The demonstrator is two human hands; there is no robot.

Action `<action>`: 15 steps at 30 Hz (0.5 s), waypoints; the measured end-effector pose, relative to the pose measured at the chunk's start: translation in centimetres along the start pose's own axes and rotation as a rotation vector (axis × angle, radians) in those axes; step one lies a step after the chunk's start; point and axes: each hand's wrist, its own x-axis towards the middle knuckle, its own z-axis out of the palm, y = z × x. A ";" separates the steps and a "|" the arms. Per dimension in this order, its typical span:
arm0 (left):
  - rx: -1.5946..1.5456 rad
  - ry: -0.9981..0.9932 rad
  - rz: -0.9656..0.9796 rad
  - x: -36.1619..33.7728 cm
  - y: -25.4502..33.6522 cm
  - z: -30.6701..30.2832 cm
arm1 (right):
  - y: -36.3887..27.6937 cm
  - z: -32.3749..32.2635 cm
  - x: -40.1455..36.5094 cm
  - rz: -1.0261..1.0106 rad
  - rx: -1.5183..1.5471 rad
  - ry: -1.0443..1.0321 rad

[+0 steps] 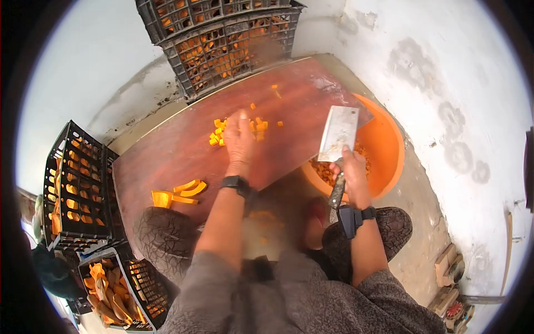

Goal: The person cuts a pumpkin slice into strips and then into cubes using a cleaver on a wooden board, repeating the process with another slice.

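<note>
My right hand [354, 173] is wrapped round the handle of a cleaver [340, 131]. The broad blade points away from me, over the near rim of an orange tub [396, 150] that has small orange pieces in it. My left hand [238, 136] is over a small heap of yellow-orange cubes [260, 127], apparently cut pumpkin, on a reddish board [183, 136]. Its fingers are bunched and slightly blurred; anything in them is hidden. Several curved pumpkin slices [192, 188] lie near the board's front left edge. A few loose cubes are scattered beyond the heap.
Stacked black crates [236, 25] holding orange pieces stand behind the board. To the left are another black crate [71, 183] with slices and a lower crate [111, 253] with large pieces. White walls [445, 72] close in the right side. My knees are under the board's near edge.
</note>
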 end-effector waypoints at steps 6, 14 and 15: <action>0.474 0.227 0.089 3.3 -4.2 -6.0 | 0.5 5.8 0.1 0.131 0.140 -0.145; 0.622 0.106 -0.069 4.7 -8.3 -7.6 | 1.5 8.4 3.2 0.211 -0.088 -0.179; 0.623 0.109 -0.071 4.8 -8.9 -7.6 | 1.5 8.7 3.3 0.218 -0.090 -0.166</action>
